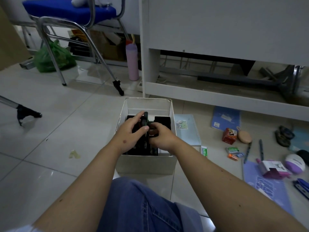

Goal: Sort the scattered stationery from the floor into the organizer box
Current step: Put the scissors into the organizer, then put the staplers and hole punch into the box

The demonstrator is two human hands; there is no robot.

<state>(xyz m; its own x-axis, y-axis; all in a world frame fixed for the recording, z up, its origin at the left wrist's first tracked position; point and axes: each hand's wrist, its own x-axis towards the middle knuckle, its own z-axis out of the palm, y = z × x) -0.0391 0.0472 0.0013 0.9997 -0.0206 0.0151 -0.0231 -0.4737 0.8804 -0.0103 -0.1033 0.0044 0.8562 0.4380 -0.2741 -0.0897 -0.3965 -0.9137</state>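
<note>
A white organizer box (147,163) stands on the tiled floor in front of my knee, with black compartments inside. Both hands are inside it. My left hand (132,129) grips a dark green tape dispenser (145,118), thumb and fingers round it. My right hand (161,134) curls round a brown tape roll (153,131) right beside the dispenser. Scattered stationery lies on the floor to the right: a red box (229,136), staple packs (232,150), pens (261,149), a pink item (272,169) and a blue stapler (302,186).
Notebooks lie at the right: light blue (188,129), blue (225,118), purple (265,186). A white desk (217,47) stands behind the box, a blue chair (70,10) and pink bottle (132,62) at back left. Bare tiles lie left of the box.
</note>
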